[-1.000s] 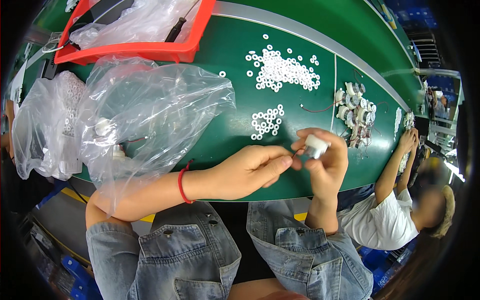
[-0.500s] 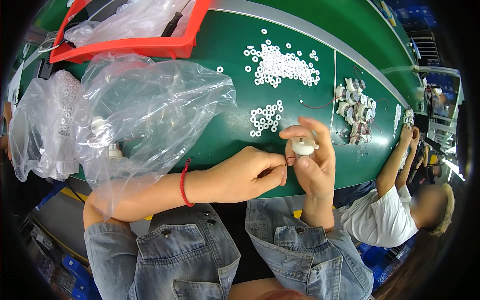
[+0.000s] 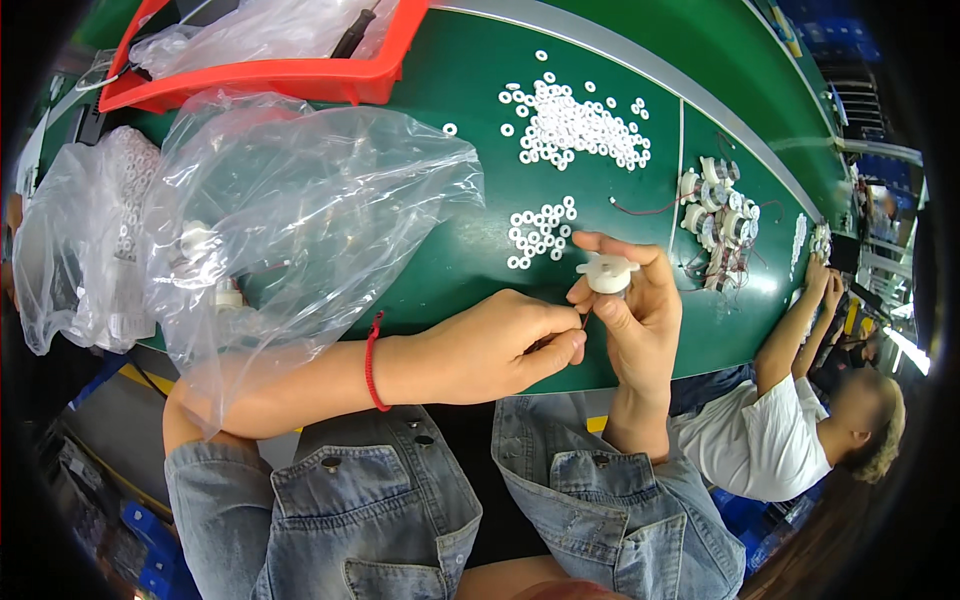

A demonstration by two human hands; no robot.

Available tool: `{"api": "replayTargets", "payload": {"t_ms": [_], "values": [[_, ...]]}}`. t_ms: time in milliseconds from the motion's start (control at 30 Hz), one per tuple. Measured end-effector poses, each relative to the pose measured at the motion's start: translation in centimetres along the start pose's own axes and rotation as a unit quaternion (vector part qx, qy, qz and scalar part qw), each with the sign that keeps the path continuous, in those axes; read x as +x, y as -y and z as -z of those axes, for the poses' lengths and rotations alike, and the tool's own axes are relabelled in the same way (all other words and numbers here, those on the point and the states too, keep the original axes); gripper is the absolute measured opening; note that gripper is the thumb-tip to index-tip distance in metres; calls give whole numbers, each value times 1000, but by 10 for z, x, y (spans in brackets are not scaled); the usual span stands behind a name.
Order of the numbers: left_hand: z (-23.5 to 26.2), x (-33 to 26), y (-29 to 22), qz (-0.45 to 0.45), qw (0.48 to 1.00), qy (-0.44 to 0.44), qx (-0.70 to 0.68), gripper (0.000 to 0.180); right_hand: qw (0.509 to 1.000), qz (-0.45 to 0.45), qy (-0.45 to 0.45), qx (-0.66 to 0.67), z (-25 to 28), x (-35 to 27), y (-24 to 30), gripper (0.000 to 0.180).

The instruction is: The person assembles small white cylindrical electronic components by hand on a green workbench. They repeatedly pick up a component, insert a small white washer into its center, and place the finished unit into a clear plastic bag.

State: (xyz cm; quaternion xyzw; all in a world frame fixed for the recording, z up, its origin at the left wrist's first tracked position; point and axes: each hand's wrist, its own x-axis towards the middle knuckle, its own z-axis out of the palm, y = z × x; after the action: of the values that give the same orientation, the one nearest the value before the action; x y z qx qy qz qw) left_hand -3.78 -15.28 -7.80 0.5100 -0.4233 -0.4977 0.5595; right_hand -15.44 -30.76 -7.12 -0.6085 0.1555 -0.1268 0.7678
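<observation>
A small white plastic motor (image 3: 608,273) with side lugs sits between the thumb and fingers of my right hand (image 3: 648,318), just above the green table's near edge. Its flat face with a short central shaft is turned up. Close on its left, my left hand (image 3: 505,345) is closed in a pinch on the motor's thin lead wire (image 3: 585,318), which is mostly hidden by the fingertips. Beyond both hands lies a small cluster of white ring washers (image 3: 540,232); a larger heap of the same washers (image 3: 580,128) is spread farther back.
Wired motors (image 3: 718,215) are piled on the right. A clear plastic bag (image 3: 330,190) covers the table's left, partly over my left forearm, beside a bag of washers (image 3: 125,210). Behind stands a red bin (image 3: 250,82) holding plastic and a black-handled tool (image 3: 352,38). A co-worker (image 3: 750,440) sits at right.
The motor has tilted in my right hand, showing more of its face, and its fingers have curled closer round it. My left hand keeps its pinch. The whole view has shifted slightly.
</observation>
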Motion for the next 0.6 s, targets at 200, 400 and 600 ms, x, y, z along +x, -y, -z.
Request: {"api": "replayTargets", "payload": {"t_ms": [200, 400, 600], "values": [[-2, 1, 7, -14, 999, -34, 1, 23, 957, -65, -31, -281, -3, 2, 8, 38], [-2, 3, 7, 10, 998, -52, -37, 25, 944, 22, -120, -306, 3, 9, -2, 24], [-3, 4, 10, -6, 997, -61, -41, 25, 944, 9, -96, -315, 2, 15, -6, 22]]}}
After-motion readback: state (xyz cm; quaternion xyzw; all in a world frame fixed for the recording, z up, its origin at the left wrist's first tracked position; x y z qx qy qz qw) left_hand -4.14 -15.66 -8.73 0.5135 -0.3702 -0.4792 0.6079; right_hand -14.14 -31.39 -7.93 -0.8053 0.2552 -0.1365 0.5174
